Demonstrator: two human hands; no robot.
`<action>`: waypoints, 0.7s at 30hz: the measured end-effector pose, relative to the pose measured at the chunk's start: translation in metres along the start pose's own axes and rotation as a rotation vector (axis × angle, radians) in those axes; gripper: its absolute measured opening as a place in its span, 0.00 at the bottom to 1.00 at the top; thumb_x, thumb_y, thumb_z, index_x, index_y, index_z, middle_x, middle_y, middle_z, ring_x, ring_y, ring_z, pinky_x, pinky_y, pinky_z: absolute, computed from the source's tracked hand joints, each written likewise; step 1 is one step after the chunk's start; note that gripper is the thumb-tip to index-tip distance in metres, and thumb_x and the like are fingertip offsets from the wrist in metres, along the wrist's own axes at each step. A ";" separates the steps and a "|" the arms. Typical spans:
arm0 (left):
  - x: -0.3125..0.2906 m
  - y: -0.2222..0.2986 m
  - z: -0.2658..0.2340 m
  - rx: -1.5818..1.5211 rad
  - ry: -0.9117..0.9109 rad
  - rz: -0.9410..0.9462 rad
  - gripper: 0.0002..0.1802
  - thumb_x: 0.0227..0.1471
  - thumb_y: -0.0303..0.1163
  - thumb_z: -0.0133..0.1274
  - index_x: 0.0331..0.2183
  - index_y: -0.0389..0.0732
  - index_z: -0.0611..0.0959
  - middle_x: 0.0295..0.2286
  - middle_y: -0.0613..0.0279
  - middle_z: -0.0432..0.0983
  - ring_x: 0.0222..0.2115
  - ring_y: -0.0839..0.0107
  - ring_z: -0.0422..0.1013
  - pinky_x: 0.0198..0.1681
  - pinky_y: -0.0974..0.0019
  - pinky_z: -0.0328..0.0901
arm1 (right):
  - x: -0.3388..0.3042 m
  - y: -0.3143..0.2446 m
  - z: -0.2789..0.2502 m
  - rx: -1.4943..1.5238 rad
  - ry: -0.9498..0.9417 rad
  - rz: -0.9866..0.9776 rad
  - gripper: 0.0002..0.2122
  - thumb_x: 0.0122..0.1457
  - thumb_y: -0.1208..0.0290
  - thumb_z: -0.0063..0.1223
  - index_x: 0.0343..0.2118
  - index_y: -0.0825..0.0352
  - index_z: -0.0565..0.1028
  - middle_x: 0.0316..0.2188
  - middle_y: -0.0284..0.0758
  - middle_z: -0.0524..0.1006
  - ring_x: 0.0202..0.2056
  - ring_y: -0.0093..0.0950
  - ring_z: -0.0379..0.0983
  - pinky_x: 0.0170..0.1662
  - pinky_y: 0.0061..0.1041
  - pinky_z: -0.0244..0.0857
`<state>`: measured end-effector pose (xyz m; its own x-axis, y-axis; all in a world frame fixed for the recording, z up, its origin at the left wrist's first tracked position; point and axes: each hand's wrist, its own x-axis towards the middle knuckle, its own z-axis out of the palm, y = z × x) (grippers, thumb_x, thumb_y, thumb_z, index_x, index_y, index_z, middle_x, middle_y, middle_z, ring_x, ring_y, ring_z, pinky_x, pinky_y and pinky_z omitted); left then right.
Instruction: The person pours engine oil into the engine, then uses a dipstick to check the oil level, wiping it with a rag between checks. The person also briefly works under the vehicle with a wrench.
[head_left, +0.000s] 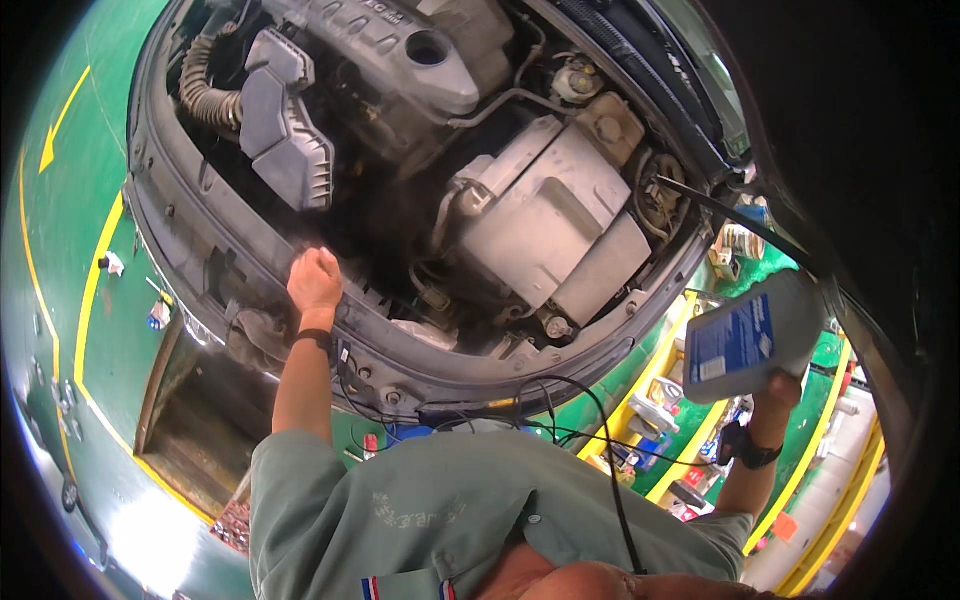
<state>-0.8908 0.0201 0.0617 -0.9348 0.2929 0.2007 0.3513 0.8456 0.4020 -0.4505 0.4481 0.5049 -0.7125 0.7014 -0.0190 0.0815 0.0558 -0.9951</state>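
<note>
A head-worn fisheye camera (straight edges bow toward its rim) looks down past a grey-green shirt into a nearby car engine bay.

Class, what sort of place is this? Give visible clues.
Probably a car repair workshop: an exposed car engine, a grey plastic jug in the right hand, and yellow-lined green floor.

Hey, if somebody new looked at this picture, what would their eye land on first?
Probably the car's open engine bay, spreading across the top and middle, with a big pale grey box right of centre. Next, the grey jug with a blue label at the right, held in the right hand. The left hand is curled on the bay's near side.
</note>
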 end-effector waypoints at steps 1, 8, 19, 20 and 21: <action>0.003 0.005 -0.001 0.000 -0.008 -0.009 0.18 0.60 0.44 0.46 0.23 0.44 0.75 0.25 0.56 0.77 0.31 0.51 0.74 0.34 0.47 0.68 | 0.014 0.000 0.018 -0.067 0.005 -0.028 0.45 0.44 0.69 0.67 0.67 0.70 0.58 0.63 0.44 0.67 0.63 0.43 0.64 0.65 0.42 0.59; 0.008 0.008 -0.007 0.012 -0.057 -0.039 0.18 0.59 0.44 0.48 0.22 0.45 0.74 0.24 0.58 0.76 0.30 0.52 0.73 0.33 0.47 0.68 | 0.155 0.042 0.156 -0.404 -0.102 -0.122 0.48 0.37 0.60 0.76 0.63 0.66 0.61 0.49 0.36 0.72 0.49 0.30 0.71 0.55 0.33 0.67; 0.008 0.010 -0.012 -0.037 -0.043 0.012 0.14 0.56 0.41 0.51 0.22 0.46 0.73 0.23 0.58 0.73 0.27 0.53 0.72 0.30 0.52 0.67 | 0.354 0.161 0.316 -0.994 -0.196 -0.432 0.57 0.35 0.61 0.76 0.68 0.67 0.51 0.60 0.54 0.64 0.61 0.51 0.63 0.64 0.45 0.60; 0.008 0.010 -0.013 -0.042 -0.060 0.004 0.14 0.57 0.41 0.49 0.23 0.45 0.73 0.23 0.58 0.73 0.27 0.52 0.71 0.31 0.51 0.67 | 0.360 0.159 0.327 -1.023 -0.234 -0.383 0.57 0.35 0.61 0.75 0.68 0.67 0.50 0.60 0.55 0.64 0.61 0.51 0.62 0.63 0.45 0.60; 0.008 0.011 -0.015 -0.048 -0.075 -0.003 0.15 0.58 0.42 0.48 0.23 0.45 0.73 0.23 0.57 0.72 0.28 0.52 0.71 0.31 0.51 0.67 | 0.368 0.167 0.333 -1.037 -0.250 -0.412 0.56 0.36 0.61 0.75 0.68 0.67 0.50 0.60 0.55 0.64 0.61 0.51 0.63 0.63 0.44 0.60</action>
<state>-0.8936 0.0256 0.0809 -0.9364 0.3246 0.1331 0.3491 0.8246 0.4451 -0.9312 0.4792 0.2996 -0.9276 0.3393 0.1563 0.2627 0.8900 -0.3728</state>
